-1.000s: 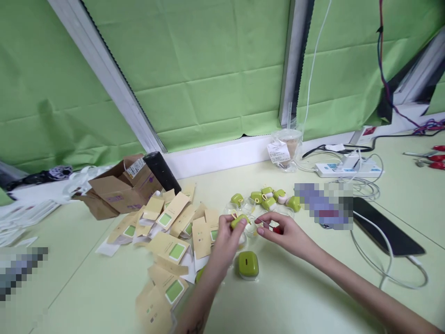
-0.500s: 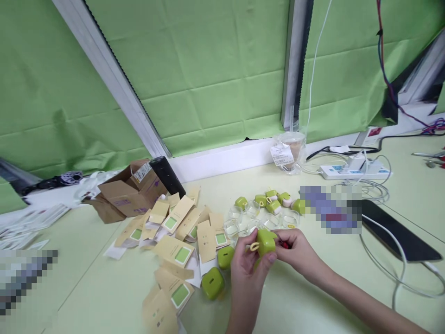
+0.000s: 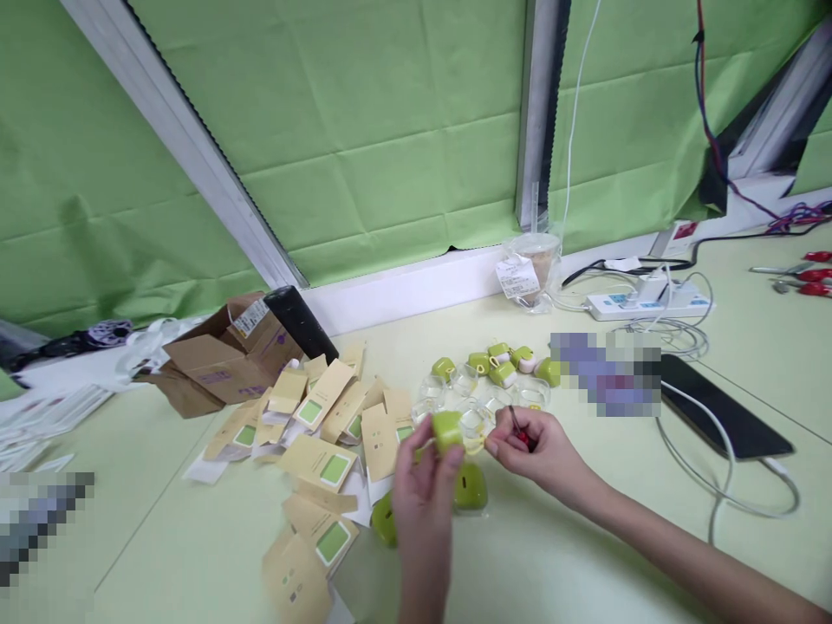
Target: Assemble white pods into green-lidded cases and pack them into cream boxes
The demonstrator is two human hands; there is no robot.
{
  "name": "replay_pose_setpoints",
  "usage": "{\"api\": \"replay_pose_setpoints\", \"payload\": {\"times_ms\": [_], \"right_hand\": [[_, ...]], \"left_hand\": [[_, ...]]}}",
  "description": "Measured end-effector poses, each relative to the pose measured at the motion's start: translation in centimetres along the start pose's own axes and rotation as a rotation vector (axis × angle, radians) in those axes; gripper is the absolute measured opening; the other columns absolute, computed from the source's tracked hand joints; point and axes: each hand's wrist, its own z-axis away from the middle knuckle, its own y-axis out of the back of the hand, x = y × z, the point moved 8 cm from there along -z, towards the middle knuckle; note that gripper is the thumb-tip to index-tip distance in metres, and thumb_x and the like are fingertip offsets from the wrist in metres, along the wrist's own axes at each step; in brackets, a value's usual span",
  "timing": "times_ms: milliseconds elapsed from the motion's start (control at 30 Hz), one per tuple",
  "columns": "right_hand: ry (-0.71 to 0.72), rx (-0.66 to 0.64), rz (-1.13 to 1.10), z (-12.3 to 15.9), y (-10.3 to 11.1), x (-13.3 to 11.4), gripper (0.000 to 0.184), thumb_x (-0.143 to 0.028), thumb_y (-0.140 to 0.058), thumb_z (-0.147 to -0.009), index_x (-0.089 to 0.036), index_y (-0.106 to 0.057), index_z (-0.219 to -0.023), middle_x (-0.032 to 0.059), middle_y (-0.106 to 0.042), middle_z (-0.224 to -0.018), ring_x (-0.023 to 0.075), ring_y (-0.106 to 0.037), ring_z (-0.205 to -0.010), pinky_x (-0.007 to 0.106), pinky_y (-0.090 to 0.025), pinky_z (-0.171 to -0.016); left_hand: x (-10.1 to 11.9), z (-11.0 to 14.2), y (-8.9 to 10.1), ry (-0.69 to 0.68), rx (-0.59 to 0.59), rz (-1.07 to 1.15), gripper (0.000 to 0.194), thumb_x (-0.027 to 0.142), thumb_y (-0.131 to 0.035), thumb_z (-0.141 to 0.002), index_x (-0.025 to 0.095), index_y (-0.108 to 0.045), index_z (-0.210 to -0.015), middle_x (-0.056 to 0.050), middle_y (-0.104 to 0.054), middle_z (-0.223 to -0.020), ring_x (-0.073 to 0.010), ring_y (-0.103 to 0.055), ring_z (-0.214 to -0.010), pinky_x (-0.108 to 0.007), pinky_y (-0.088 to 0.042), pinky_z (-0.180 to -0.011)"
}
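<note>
My left hand [image 3: 422, 485] is closed on a small green case [image 3: 447, 430] with a yellow loop, held up above the table. My right hand [image 3: 536, 451] is closed too, pinching the yellow loop [image 3: 477, 446] beside the case and gripping a small red-handled tool [image 3: 520, 431]. Below my hands, two more green cases [image 3: 469, 487] lie on the table. Further back sits a cluster of several green and white cases [image 3: 500, 368] among clear plastic shells [image 3: 455, 390].
Tan paper packets with green windows [image 3: 321, 416] are strewn to the left, behind them an open cardboard box [image 3: 221, 360] and a black cylinder [image 3: 299, 321]. To the right lie a black phone [image 3: 721, 416] with white cable, a power strip [image 3: 646, 303] and a plastic cup [image 3: 536, 264].
My left hand picked the green case up off the table and brought it to the right hand. It now holds the case a little further left, with the right hand's fingers on the loop.
</note>
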Motion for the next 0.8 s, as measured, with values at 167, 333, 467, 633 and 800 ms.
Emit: {"api": "replay_pose_setpoints", "payload": {"times_ms": [167, 333, 467, 633, 800], "right_hand": [[0.141, -0.035, 0.576, -2.1, 0.1, -0.7, 0.016, -0.025, -0.052, -0.081, -0.018, -0.055, -0.066, -0.0044, -0.044, -0.057, 0.0104, -0.043, -0.053, 0.021, -0.028, -0.050], [0.179, -0.181, 0.787, -4.0, -3.4, 0.8, 0.014, -0.022, -0.053, -0.083, -0.019, -0.067, -0.082, 0.0023, -0.064, -0.077, 0.0140, -0.057, -0.063, 0.023, -0.027, -0.052], [0.134, -0.193, 0.924, -4.4, -4.9, 1.8, 0.023, -0.024, -0.046, -0.089, -0.016, -0.067, -0.084, 0.0075, -0.067, -0.084, 0.0171, -0.063, -0.068, 0.024, -0.028, -0.051], [0.122, -0.233, 0.964, -3.7, -5.1, 1.4, 0.023, -0.022, -0.047, -0.087, -0.018, -0.069, -0.083, 0.0062, -0.068, -0.081, 0.0161, -0.064, -0.064, 0.025, -0.028, -0.051], [0.084, -0.147, 0.911, -3.7, -1.9, 0.1, 0.025, -0.022, -0.046, -0.084, -0.020, -0.067, -0.071, 0.0035, -0.068, -0.072, 0.0168, -0.062, -0.065, 0.024, -0.028, -0.050]], "left_hand": [[3.3, -3.5, 3.7, -0.093, 0.002, -0.272, 0.045, 0.034, -0.072, -0.069, 0.019, -0.057, -0.109, -0.010, -0.065, -0.116, -0.0237, -0.062, -0.107, -0.038, -0.049, -0.093], [3.8, -5.6, 4.1, -0.153, -0.198, -0.586, 0.047, 0.038, -0.069, -0.068, 0.018, -0.059, -0.109, -0.011, -0.061, -0.120, -0.0243, -0.059, -0.107, -0.041, -0.045, -0.097], [3.9, -5.7, 3.8, -0.152, -0.249, -0.691, 0.043, 0.037, -0.067, -0.070, 0.020, -0.060, -0.109, -0.010, -0.063, -0.117, -0.0247, -0.060, -0.105, -0.042, -0.045, -0.097], [3.7, -5.9, 3.1, -0.165, -0.316, -0.728, 0.040, 0.036, -0.065, -0.073, 0.021, -0.060, -0.109, -0.008, -0.063, -0.116, -0.0244, -0.060, -0.104, -0.040, -0.045, -0.095], [2.1, -6.2, 0.2, -0.239, -0.555, -0.974, 0.040, 0.035, -0.058, -0.079, 0.022, -0.055, -0.116, -0.008, -0.059, -0.120, -0.0241, -0.057, -0.106, -0.037, -0.044, -0.092]]}}
